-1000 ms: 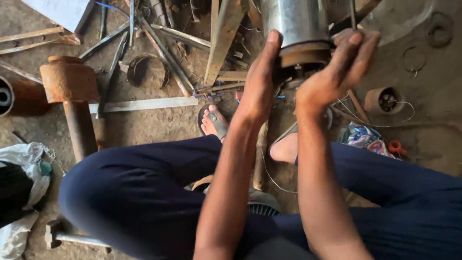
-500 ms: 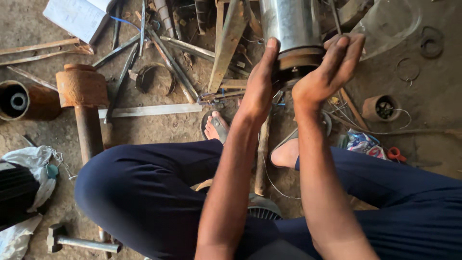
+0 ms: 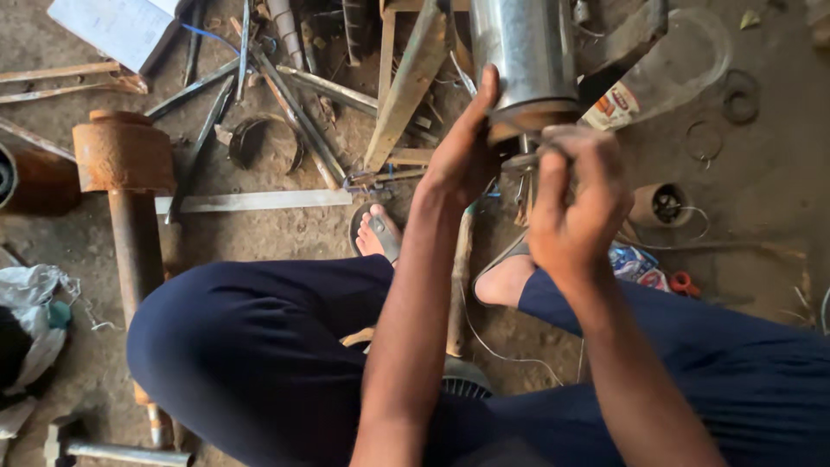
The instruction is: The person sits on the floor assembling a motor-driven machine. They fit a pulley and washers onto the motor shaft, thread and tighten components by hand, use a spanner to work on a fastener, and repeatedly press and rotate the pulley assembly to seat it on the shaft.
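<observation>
A shiny steel cylinder [image 3: 525,47] with a rusty lower collar stands upright before me, top centre. My left hand [image 3: 462,151] presses flat against its left side at the collar, thumb and fingers wrapped on it. My right hand [image 3: 575,203] is curled just below the collar, fingertips pinched around a small metal part [image 3: 521,162] on the shaft that sticks out under the cylinder. My legs in dark blue trousers fill the lower half, with sandalled feet [image 3: 378,233] under the cylinder.
A rusty heavy hammer-like post [image 3: 125,173] lies at left. Scrap metal bars and strips [image 3: 294,104] litter the dirt floor. A small clay-coloured cup [image 3: 659,205] sits at right, wire rings [image 3: 705,138] near it, a hammer [image 3: 95,448] bottom left, white sacks [image 3: 30,303] far left.
My right hand has gone from an open palm against the cylinder's right side to a curled pinch below its collar. The view has shifted and the left hand stays on the cylinder.
</observation>
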Demonstrator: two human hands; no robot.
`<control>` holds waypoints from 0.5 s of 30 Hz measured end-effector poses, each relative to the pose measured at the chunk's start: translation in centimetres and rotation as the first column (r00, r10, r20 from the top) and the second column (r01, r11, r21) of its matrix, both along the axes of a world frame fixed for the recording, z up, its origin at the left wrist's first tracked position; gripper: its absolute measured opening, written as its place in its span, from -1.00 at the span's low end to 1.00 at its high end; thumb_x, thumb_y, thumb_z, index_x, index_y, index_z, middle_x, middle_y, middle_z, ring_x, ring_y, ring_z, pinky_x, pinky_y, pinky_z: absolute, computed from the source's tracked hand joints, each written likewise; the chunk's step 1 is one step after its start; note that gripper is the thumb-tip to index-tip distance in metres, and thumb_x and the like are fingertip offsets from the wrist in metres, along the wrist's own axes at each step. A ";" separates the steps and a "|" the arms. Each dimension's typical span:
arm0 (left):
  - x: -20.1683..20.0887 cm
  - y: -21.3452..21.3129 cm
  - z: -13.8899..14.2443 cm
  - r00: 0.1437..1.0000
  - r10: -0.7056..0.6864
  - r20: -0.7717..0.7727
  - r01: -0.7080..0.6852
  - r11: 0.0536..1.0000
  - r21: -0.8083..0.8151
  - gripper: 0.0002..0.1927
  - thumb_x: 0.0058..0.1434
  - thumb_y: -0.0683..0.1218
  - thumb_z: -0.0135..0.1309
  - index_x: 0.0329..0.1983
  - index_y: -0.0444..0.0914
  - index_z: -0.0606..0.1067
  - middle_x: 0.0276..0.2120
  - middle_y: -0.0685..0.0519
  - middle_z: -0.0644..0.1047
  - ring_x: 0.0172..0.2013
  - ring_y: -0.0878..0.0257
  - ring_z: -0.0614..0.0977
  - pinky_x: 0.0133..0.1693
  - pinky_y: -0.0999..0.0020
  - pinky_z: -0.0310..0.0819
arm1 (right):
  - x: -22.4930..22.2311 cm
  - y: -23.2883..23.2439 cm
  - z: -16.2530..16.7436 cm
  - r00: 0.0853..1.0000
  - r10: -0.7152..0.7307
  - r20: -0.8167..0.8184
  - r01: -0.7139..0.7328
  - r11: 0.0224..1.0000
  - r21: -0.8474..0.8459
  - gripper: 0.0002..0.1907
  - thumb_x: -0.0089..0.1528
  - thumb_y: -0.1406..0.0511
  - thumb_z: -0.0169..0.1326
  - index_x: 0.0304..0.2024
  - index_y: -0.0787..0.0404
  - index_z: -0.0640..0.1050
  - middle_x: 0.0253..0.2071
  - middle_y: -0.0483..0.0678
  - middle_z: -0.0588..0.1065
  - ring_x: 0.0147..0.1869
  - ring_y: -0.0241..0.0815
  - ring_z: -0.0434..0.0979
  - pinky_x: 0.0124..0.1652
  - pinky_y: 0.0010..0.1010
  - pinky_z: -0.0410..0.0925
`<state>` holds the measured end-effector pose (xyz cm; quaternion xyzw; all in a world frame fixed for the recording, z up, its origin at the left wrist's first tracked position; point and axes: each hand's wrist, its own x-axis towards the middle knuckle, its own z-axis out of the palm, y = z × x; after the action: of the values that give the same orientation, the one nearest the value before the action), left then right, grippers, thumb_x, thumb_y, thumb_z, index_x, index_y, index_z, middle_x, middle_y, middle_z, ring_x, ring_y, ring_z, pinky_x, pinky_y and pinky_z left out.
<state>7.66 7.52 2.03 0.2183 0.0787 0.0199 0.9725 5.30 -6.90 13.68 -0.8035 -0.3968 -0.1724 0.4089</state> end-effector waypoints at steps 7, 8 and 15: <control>1.0 -0.2 0.4 0.987 0.068 -0.145 -0.060 0.997 0.056 -0.19 0.16 0.33 0.17 0.19 -0.42 0.44 -0.04 -0.22 0.61 -0.05 0.03 0.66 0.08 0.13 0.51 | -0.6 0.3 0.8 0.998 -0.039 -0.057 0.035 0.997 -0.070 -0.95 0.48 0.44 0.02 -0.07 0.32 0.50 -0.08 0.11 0.52 0.01 0.09 0.57 0.03 -0.18 0.40; 1.0 -0.2 0.5 0.994 0.052 -0.100 -0.048 0.998 0.039 -0.19 0.18 0.33 0.17 0.19 -0.43 0.44 -0.06 -0.22 0.61 -0.06 0.03 0.66 0.06 0.13 0.52 | -0.7 0.3 0.8 0.998 -0.029 -0.050 0.025 0.997 -0.072 -0.95 0.48 0.44 0.01 -0.06 0.33 0.50 -0.08 0.11 0.52 0.02 0.10 0.57 0.03 -0.17 0.40; 1.1 -0.3 0.9 0.994 0.065 -0.083 -0.064 0.998 0.010 -0.21 0.19 0.34 0.14 0.13 -0.44 0.47 -0.15 -0.19 0.63 -0.18 0.06 0.68 -0.06 0.19 0.59 | -0.6 0.5 1.0 0.995 -0.042 -0.090 0.030 0.991 -0.128 -0.95 0.47 0.42 0.03 -0.10 0.31 0.46 -0.15 0.14 0.45 -0.08 0.15 0.49 -0.01 -0.06 0.34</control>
<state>8.79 7.18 2.93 0.2200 0.1259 0.0424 0.9664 4.69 -6.45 14.69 -0.8419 -0.3732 -0.1171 0.3719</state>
